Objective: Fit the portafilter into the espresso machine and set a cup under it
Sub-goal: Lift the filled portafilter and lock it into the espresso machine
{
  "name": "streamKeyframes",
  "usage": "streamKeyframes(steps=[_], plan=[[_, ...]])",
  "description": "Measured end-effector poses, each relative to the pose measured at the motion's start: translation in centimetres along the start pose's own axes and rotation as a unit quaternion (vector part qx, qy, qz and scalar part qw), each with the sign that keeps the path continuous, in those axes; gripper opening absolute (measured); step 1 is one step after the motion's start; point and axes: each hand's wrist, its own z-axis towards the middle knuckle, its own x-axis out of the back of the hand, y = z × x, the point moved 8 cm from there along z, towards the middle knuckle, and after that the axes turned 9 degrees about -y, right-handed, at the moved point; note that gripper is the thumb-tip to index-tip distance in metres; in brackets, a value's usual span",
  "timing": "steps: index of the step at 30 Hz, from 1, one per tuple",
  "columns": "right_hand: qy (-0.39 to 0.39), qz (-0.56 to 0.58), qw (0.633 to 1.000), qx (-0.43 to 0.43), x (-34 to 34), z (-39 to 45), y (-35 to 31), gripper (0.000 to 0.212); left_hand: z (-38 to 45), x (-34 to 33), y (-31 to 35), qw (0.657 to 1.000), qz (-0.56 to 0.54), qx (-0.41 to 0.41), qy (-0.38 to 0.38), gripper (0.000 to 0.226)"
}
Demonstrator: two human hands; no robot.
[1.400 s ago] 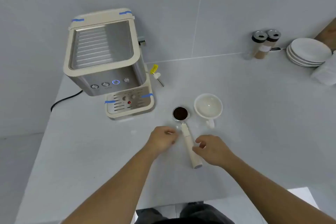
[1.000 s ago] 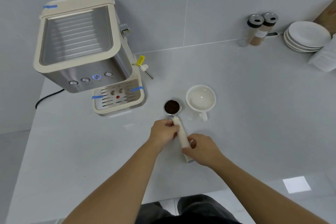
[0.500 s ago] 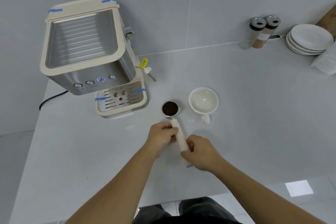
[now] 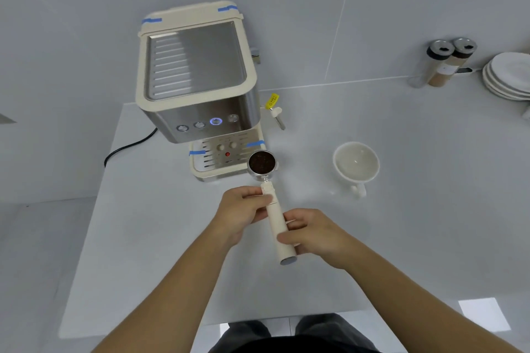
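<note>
1. Head view, centre of the frame: the portafilter (image 4: pixel 274 203) is held by both hands, its cream handle running from the lower centre up to the metal basket, which is full of dark ground coffee and sits just in front of the lower right corner of the espresso machine (image 4: pixel 198 89).
2. Head view, left of centre: the left hand (image 4: pixel 243 212) has its fingers curled and pinching the upper part of the handle, close to the basket.
3. Head view, right of centre: the right hand (image 4: pixel 312 233) is wrapped around the lower part of the handle, thumb and fingers pressed on it, near the blue end cap.
4. Head view, upper left: the machine stands on the white counter (image 4: pixel 401 238) with one button lit blue; its drip tray (image 4: pixel 200 166) is bare, and the brew head is hidden under the overhanging body.
5. Head view, right of centre: the white cup (image 4: pixel 356 163) stands empty on the counter, well apart from the machine.
6. Judged step: carrying the portafilter to the machine; fitting is not yet done.
7. The next move likely calls for keeping the basket level, raising it under the overhang and twisting the handle to lock; then the cup goes onto the tray.
</note>
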Motion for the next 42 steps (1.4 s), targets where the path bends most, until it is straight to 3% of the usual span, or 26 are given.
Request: streamKeyframes(steps=[12, 17, 21, 24, 27, 30, 32, 35, 37, 39, 42], plan=[[-0.093, 0.019, 0.995, -0.033, -6.6, 1.7, -1.7, 0.035, -1.9, 5.3, 1.3, 0.999, 0.027, 0.007, -0.035, 0.016], [-0.088, 0.014, 0.996, -0.018, -8.1, 2.3, -2.7, 0.034, -2.1, 6.7, 2.3, 0.997, 0.050, 0.001, -0.055, 0.021], [-0.077, 0.029, 0.997, 0.004, -8.7, 3.0, -3.3, 0.033, -3.2, 8.3, 4.5, 0.987, 0.149, -0.032, -0.045, 0.014], [-0.063, 0.039, 0.997, 0.006, -8.9, 3.6, -3.4, 0.029, -5.2, 9.7, 7.7, 0.954, 0.282, -0.102, -0.015, 0.013], [-0.056, 0.049, 0.997, 0.006, -9.1, 4.4, -3.6, 0.026, -8.4, 10.2, 12.8, 0.910, 0.336, -0.241, 0.027, 0.010], [-0.056, 0.055, 0.997, 0.012, -9.4, 5.3, -4.2, 0.025, -11.5, 9.5, 19.0, 0.819, 0.414, -0.389, 0.080, 0.008], [-0.057, 0.059, 0.996, 0.017, -9.8, 6.0, -4.7, 0.026, -12.2, 8.6, 22.1, 0.763, 0.468, -0.434, 0.098, 0.014], [-0.056, 0.064, 0.996, 0.022, -10.0, 6.8, -5.6, 0.037, -9.3, 7.4, 24.9, 0.721, 0.546, -0.420, 0.082, 0.030], [-0.055, 0.067, 0.996, 0.028, -9.9, 7.1, -6.2, 0.041, -6.4, 6.4, 25.8, 0.698, 0.597, -0.395, 0.033, 0.041], [-0.056, 0.068, 0.995, 0.038, -9.7, 7.4, -6.7, 0.042, -4.0, 5.4, 26.3, 0.698, 0.620, -0.357, -0.012, 0.052], [-0.056, 0.069, 0.995, 0.053, -9.2, 7.6, -7.5, 0.035, -1.9, 4.8, 26.5, 0.660, 0.682, -0.315, 0.006, 0.060]])
